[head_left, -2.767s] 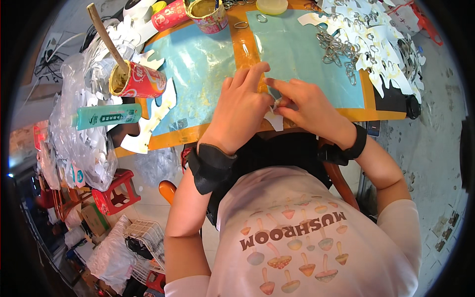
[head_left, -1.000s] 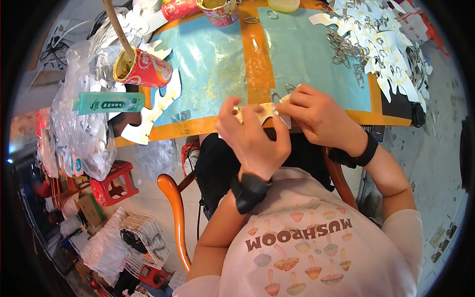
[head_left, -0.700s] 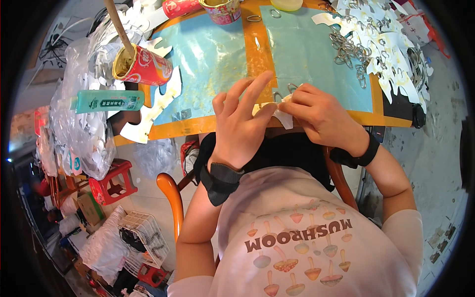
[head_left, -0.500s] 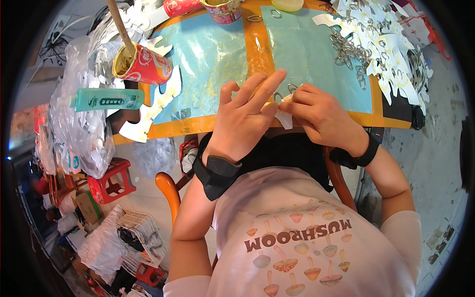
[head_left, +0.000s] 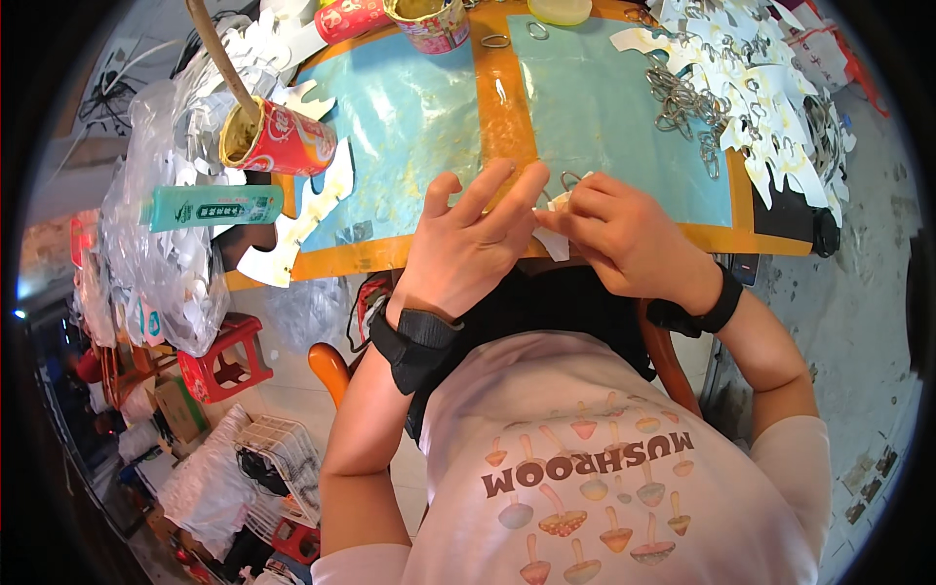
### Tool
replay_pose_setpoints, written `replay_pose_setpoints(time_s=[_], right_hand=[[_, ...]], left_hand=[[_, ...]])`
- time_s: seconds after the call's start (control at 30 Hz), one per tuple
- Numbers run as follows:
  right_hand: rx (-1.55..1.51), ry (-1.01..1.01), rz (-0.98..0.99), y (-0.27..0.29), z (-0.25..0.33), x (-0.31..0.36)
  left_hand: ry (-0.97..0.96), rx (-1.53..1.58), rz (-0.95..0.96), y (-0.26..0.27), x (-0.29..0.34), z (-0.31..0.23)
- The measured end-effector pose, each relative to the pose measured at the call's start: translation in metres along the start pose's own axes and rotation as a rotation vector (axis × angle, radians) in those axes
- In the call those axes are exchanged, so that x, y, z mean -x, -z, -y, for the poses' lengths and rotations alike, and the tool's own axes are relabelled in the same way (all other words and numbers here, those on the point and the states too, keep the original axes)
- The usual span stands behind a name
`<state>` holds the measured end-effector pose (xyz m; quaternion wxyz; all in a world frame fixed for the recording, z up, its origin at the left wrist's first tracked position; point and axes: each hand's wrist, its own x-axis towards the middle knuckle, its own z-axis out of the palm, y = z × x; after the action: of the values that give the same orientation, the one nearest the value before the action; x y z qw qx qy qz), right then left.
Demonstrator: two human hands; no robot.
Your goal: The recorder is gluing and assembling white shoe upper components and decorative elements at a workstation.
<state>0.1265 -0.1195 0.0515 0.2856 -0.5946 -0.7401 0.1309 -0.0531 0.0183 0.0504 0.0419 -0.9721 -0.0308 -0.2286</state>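
Just over the table's near edge, my right hand [head_left: 629, 239] is closed, its thumb and fingers pinching a small white cut piece [head_left: 554, 244]. A metal ring [head_left: 571, 179] shows above those fingertips; whether it is joined to the piece cannot be made out. Close on the other side is my left hand [head_left: 463, 229], fingers spread and pointing away from me. Its thumb side comes near the white piece, and I see nothing gripped in it.
A red tub [head_left: 283, 138] with a wooden stick and a green bottle [head_left: 216, 207] stand at left. A pink tub [head_left: 434, 24] is at the back. Chained metal rings [head_left: 678, 102] and white cut pieces [head_left: 765, 127] lie at right. Two loose rings [head_left: 495, 41] rest at the back.
My left hand has shifted slightly left and nearer to me, its fingers spreading from the piece. My right hand has moved a little nearer to me, keeping the small white piece.
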Motion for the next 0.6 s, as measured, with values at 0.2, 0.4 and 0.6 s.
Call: replay_pose_setpoints(time_s=[0.2,0.4,0.6], right_hand=[[0.123,0.083,-0.025,-0.004,0.002,-0.001],[0.134,0.075,-0.024,-0.005,0.002,-0.001],[0.112,0.052,-0.025,-0.002,0.005,-0.003]], left_hand=[[0.175,0.196,0.107,0.012,-0.006,-0.002],[0.371,0.477,0.027,0.019,0.006,-0.027],[0.429,0.515,-0.101,-0.004,0.019,-0.037]])
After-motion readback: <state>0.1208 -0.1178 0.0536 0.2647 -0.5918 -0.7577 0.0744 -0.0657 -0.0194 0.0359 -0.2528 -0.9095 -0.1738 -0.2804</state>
